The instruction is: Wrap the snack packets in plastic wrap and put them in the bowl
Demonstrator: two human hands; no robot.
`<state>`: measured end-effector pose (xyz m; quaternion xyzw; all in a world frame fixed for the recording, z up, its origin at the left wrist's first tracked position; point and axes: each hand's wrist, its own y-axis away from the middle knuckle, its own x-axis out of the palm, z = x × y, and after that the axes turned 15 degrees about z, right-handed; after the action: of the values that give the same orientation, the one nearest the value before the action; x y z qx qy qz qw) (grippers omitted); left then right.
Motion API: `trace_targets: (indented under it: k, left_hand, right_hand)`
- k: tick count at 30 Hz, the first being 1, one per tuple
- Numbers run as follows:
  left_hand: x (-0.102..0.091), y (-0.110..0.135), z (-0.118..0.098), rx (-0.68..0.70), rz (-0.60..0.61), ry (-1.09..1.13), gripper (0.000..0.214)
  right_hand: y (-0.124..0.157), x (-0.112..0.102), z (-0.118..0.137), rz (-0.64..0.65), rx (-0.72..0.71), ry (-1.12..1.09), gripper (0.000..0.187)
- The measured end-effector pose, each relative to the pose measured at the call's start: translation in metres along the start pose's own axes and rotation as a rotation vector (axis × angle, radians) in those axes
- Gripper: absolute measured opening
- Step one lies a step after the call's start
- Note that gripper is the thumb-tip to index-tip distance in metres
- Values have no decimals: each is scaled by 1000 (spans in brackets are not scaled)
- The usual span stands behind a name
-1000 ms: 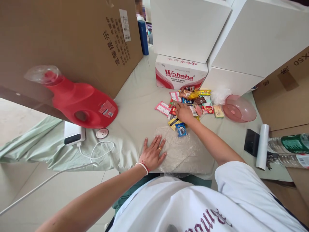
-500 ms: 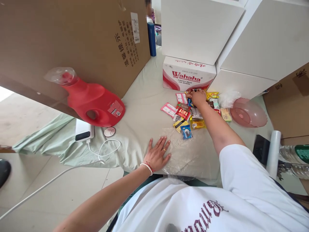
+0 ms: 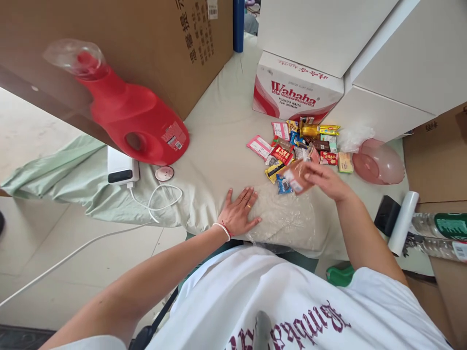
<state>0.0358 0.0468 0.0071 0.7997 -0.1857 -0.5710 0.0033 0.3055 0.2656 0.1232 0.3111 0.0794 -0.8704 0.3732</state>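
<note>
My right hand [image 3: 324,181] is closed on a brown snack packet [image 3: 297,176] and holds it a little above the clear plastic sheet [image 3: 288,218]. My left hand [image 3: 239,212] lies flat with fingers spread on the left edge of that sheet, on the pale green cloth [image 3: 215,146]. A pile of several small snack packets [image 3: 302,146] lies just beyond the sheet, in front of the Wahaha carton [image 3: 295,87].
A red detergent jug [image 3: 127,116] lies at the left by a power bank [image 3: 122,167] and white cable [image 3: 156,201]. Pink bowl [image 3: 379,163], plastic-wrap roll [image 3: 401,221], black phone [image 3: 385,216] and water bottle [image 3: 441,228] are at the right. Cardboard and white boxes stand behind.
My right hand reached to the far side of the snack pile, took a brown packet, and drew back toward the plastic sheet. My left hand stayed flat on the sheet.
</note>
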Motion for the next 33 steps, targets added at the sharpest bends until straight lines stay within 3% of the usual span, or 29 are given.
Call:
trace_targets:
  k: [3,5,6,7,9,11,12,16,21,26,30,33]
  left_hand:
    - [-1,0,-1,0,-1,-11,91]
    - [-2,0,-2,-2,5,-23,90]
    - [-2,0,-2,-2,7,-29,89]
    - [-2,-1,-2,-4,7,-35,88]
    - [-1,-1,-3,-8,4,-47,87]
    - [-1,-1,-3,-12,3,-58,86]
    - [-1,-1,-3,-15,4,-64,85]
    - [-1,-1,-1,-14,16,-81,89]
    - [0,-3,3,-14,65,-75,94]
    - [0,-6,9,3,100,-57,95]
    - [-5,-9,19,20,112,33,90]
    - [-11,-5,26,14,91,121,82]
  right_hand:
    - [33,30,9,545,6,-106,49]
    - [41,50,12,690,11,-76,48]
    - [43,59,13,699,31,-10,47]
    - [44,67,13,656,74,91,46]
    - [45,76,14,442,195,334,46]
    - [49,80,13,258,226,493,49]
    - [52,81,12,245,173,515,52]
    - [69,98,1,429,-86,459,67]
    - [103,117,-24,325,-3,500,63]
    - [125,103,-32,206,-27,521,57]
    - [113,101,-18,161,-109,486,60]
    - [92,116,-9,247,-74,504,62]
